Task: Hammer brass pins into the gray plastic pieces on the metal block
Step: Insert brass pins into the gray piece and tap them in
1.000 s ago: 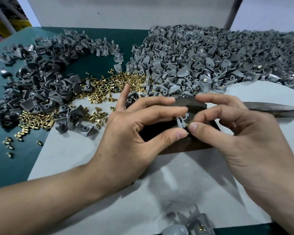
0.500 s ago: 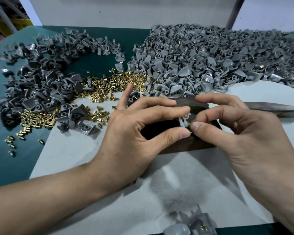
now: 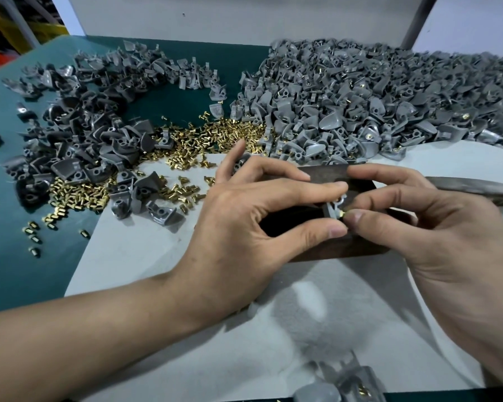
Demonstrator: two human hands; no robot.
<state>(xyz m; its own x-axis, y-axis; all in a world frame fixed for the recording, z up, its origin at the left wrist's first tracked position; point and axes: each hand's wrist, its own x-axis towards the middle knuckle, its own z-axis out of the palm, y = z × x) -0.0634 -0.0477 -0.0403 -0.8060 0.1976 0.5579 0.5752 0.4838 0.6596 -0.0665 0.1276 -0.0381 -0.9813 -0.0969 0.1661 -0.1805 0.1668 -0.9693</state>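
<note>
My left hand (image 3: 244,227) pinches a small gray plastic piece (image 3: 333,207) between thumb and fingers, just above the dark metal block (image 3: 331,250). My right hand (image 3: 436,242) pinches a brass pin (image 3: 342,213) between thumb and forefinger, its tip at the piece's side. Most of the block is hidden under both hands. A dark tool (image 3: 471,187), likely the hammer, lies on the gray mat behind my right hand.
A large heap of gray pieces with pins (image 3: 375,103) fills the back right. A darker pile of gray pieces (image 3: 79,134) lies at the left on the green table (image 3: 18,274). Loose brass pins (image 3: 204,140) are scattered between the two. Finished pieces (image 3: 340,384) sit at the near edge.
Both hands stay over the block with only small finger shifts. The brass pin now shows more plainly at the side of the gray piece.
</note>
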